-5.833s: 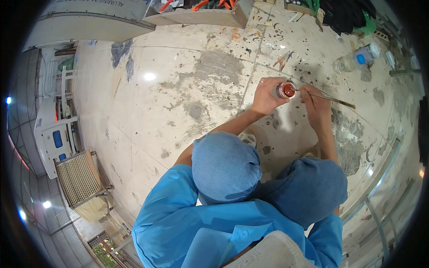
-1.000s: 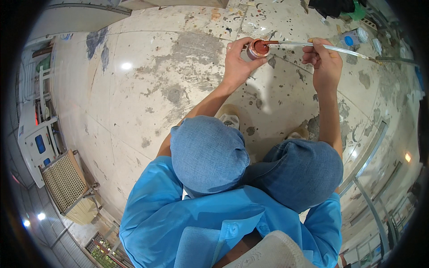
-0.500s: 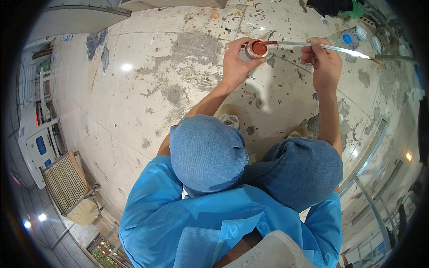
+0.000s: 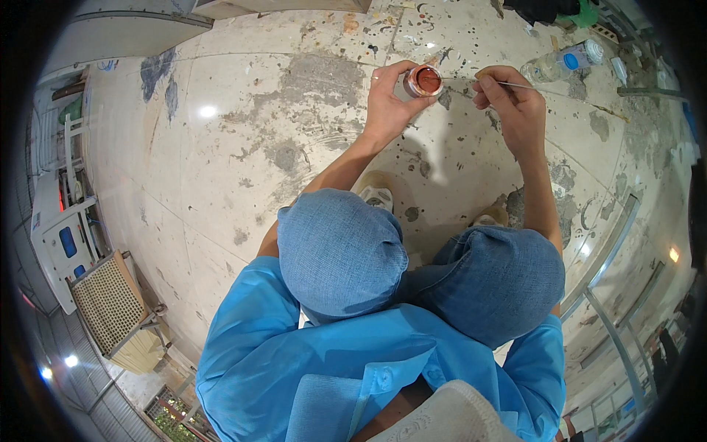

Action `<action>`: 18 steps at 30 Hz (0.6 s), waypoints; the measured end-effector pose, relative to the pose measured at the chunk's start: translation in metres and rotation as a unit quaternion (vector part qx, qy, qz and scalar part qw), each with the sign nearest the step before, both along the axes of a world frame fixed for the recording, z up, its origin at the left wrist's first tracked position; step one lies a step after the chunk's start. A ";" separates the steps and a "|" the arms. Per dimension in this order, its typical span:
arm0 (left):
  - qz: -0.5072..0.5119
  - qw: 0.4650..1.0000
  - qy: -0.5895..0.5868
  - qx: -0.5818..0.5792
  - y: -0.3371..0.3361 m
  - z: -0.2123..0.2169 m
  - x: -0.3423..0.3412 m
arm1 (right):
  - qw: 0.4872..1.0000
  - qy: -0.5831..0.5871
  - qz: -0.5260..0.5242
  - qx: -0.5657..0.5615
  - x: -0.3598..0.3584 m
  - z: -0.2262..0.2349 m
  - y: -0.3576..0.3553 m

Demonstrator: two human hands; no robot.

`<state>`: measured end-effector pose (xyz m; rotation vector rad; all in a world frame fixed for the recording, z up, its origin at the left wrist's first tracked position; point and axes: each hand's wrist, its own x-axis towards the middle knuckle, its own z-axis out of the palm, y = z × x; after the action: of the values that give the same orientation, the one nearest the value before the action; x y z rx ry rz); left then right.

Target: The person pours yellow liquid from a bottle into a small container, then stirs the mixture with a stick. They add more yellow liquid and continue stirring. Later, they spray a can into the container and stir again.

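- Left hand (image 4: 388,103) wrapped around small jar (image 4: 423,81), fingers curled on its side, held open-side up above the floor, just ahead of the knees.
- Right hand (image 4: 512,99) pinching thin stick (image 4: 530,87) between thumb and fingertips; stick lying nearly level, one end reaching to the jar mouth, other end pointing away to the right.
- Inside the jar: reddish-brown thick paint or paste, filling the mouth; no lid visible.
- Step in hand, as judged: dipping or stirring the paste with the stick tip while the jar is steadied.
- Next move probably calling for a steady jar, a small turn of the wrist, and a slow lift so that no drop falls from the tip.
- Below the hands: two knees (image 4: 342,250) in blue denim, light blue shirt (image 4: 309,383), pale shoes (image 4: 377,193) on the floor between arms.
- Floor (image 4: 243,162): pale large tiles, much stained with grey patches and dark splashes.
- Packages: clear plastic bottle (image 4: 560,62) with blue cap and a blue-and-white label, lying on its side at upper right, near the right hand but apart from it.
- Far left edge: white machine (image 4: 62,236) with a blue panel, upright; beside it a tan woven-looking crate (image 4: 110,302).
- Signs: none readable; print on the bottle label too small to tell.
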<state>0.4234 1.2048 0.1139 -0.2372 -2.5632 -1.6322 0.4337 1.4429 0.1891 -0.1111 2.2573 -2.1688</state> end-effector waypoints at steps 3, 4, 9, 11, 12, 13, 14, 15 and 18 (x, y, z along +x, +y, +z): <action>-0.001 1.000 0.001 -0.009 0.000 0.001 0.002 | 0.994 0.049 0.017 0.096 0.001 0.005 -0.002; -0.001 1.000 0.003 -0.015 0.001 0.001 0.003 | 0.988 0.081 0.028 0.128 0.001 0.007 -0.002; -0.022 0.999 -0.013 -0.036 0.006 0.001 0.007 | 0.988 0.001 0.076 0.133 0.001 0.009 -0.011; -0.030 0.999 -0.015 -0.020 0.007 0.001 0.008 | 0.992 -0.003 0.056 0.110 0.003 0.008 -0.014; -0.033 0.999 -0.015 -0.015 0.007 0.001 0.008 | 0.991 0.037 0.040 0.124 0.004 0.007 -0.016; -0.036 0.999 -0.016 -0.010 0.007 0.000 0.008 | 0.987 0.079 0.031 0.136 0.004 0.006 -0.016; -0.037 0.999 -0.018 -0.012 0.007 0.000 0.008 | 0.988 0.044 0.042 0.142 0.005 0.005 -0.015; -0.038 0.999 -0.021 -0.013 0.006 0.000 0.009 | 0.987 0.010 0.060 0.147 0.005 0.005 -0.014; -0.037 0.999 -0.019 -0.025 0.007 -0.002 0.009 | 0.988 0.043 0.049 0.141 0.004 0.001 -0.012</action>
<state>0.4327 1.2118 0.1115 -0.3124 -2.6567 -1.6134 0.4379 1.4314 0.1897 -0.3118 2.5176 -1.8108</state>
